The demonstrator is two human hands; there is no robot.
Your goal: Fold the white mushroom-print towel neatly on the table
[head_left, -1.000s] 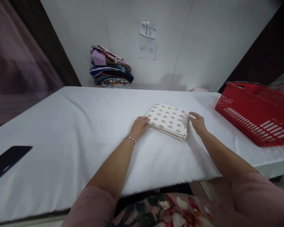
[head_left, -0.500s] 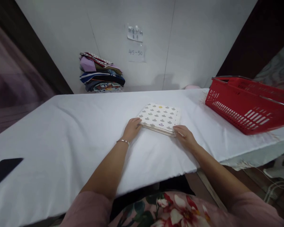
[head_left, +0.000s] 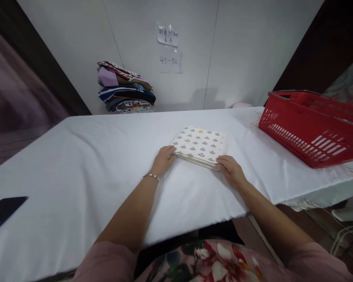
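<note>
At the middle of the white-covered table point(head_left: 111, 156), slightly toward its 1 o'clock side, lies the folded cloth point(head_left: 197, 143), printed with small grey motifs, its layers stacked nearly flush along the near edge. The right hand point(head_left: 233, 170) has just come down from the cloth's right side to its near corner, at about 4 o'clock from the cloth's middle. The left hand point(head_left: 164, 158), at about 8 o'clock, has stayed on the near-left corner. Both are closed on the cloth in a light pinch, as far as the dim, soft view lets me judge. The near edge is thus held at both ends, while the far edge lies free. From the cloth, a red basket point(head_left: 302, 131) sits at 3 o'clock, a pile of folded fabrics point(head_left: 126, 93) at 10, and a flat dark object point(head_left: 4, 211) between 8 and 9.
</note>
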